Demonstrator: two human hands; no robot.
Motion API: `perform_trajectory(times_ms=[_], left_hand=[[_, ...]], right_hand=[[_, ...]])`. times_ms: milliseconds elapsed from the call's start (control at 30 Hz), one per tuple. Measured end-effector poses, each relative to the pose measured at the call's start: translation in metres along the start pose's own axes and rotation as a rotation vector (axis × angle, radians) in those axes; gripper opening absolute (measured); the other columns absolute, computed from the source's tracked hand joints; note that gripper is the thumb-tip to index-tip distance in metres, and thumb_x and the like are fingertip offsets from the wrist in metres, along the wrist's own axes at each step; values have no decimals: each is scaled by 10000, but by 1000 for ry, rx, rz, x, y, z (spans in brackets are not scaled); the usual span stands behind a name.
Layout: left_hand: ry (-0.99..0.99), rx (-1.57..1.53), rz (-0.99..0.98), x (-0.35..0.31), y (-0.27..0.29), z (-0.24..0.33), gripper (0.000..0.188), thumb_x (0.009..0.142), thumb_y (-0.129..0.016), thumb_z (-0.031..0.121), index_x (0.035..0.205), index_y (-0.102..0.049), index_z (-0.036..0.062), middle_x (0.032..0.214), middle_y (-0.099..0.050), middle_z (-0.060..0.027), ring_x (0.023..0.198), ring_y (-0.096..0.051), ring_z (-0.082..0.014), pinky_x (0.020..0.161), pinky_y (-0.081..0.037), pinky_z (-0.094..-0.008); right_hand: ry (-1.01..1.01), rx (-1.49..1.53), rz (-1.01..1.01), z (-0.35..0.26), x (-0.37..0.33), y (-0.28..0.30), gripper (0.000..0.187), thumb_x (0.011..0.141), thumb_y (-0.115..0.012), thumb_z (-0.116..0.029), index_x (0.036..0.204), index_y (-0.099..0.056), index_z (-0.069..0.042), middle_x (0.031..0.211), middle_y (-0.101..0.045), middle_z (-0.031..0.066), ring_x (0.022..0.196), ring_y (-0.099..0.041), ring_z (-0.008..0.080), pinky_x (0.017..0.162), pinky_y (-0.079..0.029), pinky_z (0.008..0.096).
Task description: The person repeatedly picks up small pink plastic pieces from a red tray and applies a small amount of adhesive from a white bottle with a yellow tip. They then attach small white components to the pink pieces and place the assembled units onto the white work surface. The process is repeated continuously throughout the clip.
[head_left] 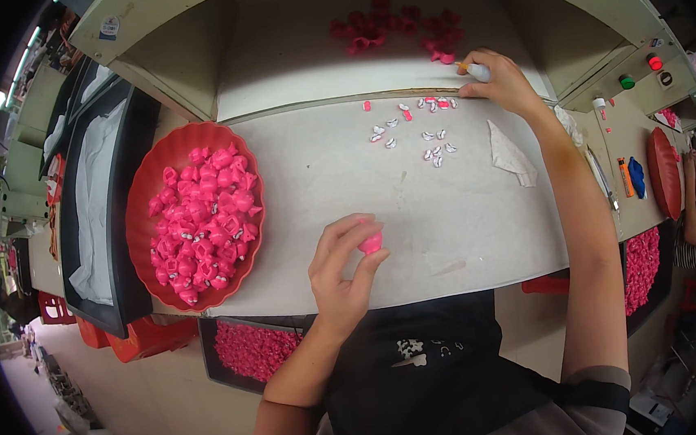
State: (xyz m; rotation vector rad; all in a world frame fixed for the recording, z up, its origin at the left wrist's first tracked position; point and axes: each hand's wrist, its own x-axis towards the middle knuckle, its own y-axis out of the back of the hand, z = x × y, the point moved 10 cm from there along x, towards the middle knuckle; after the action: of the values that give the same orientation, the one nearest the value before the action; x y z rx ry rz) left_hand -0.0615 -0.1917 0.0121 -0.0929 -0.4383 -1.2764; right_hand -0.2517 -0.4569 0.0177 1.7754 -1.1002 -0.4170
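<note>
My left hand [337, 267] holds a small rounded pink plastic part [372, 242] between thumb and fingers, above the near middle of the pale work surface. My right hand [511, 86] reaches far forward to the edge of a box-like recess. It is closed on a small whitish dropper bottle [480, 73], whose yellowish tip points left, close to the nearest of several pink parts [443, 56] in the recess. Below this hand lie small white curved pieces [443, 149], some with pink on them.
A scalloped red bowl [140, 258] heaped with pink parts stands at left, beside a black tray [84, 291] lined with white sheet. A crumpled white cloth [510, 156] lies near my right forearm. Bins of pink parts [252, 348] sit below the table. Another person's arm [695, 215] shows at far right.
</note>
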Motion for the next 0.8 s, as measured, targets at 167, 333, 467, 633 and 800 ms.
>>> perform_trajectory(times_ms=[167, 333, 467, 633, 800], left_hand=[[-13, -12, 24, -1, 2, 5, 214, 758, -640, 19, 952, -584, -50, 1035, -546, -144, 901, -525, -190, 781, -426, -283], [-69, -15, 60, -6, 7, 11, 213, 754, -642, 16, 951, -588, -45, 1031, -547, -141, 870, -532, -182, 758, -434, -278], [-167, 27, 80, -10, 14, 24, 210, 755, -640, 15, 950, -589, -42, 1031, -546, -138, 846, -534, -172, 746, -436, -276], [-142, 11, 102, -13, 18, 23, 222, 720, -659, 5, 934, -605, -26, 1004, -562, -138, 807, -557, -193, 707, -453, -275], [-160, -5, 129, -12, 19, 25, 229, 702, -665, -11, 924, -612, -21, 990, -571, -135, 774, -569, -197, 691, -459, -276]], right_hand=[[-119, 152, -111, 17, 11, -9, 387, 588, -764, -208, 892, -601, -33, 856, -613, 100, 815, -557, 210, 732, -427, 317], [-121, 20, -61, -9, 11, -2, 320, 642, -722, -168, 901, -603, -23, 883, -612, 109, 820, -569, 241, 734, -431, 324], [18, 14, 64, -49, 0, -7, 235, 700, -634, -53, 931, -602, -21, 912, -602, 116, 881, -567, 284, 756, -435, 325], [119, -42, 79, -68, -37, -23, 374, 659, -587, 59, 1022, -600, -29, 1017, -560, 106, 943, -555, 289, 807, -439, 351], [61, -100, 48, -69, -48, -31, 449, 645, -606, 66, 1081, -578, -36, 1092, -530, 94, 991, -536, 273, 814, -439, 338]])
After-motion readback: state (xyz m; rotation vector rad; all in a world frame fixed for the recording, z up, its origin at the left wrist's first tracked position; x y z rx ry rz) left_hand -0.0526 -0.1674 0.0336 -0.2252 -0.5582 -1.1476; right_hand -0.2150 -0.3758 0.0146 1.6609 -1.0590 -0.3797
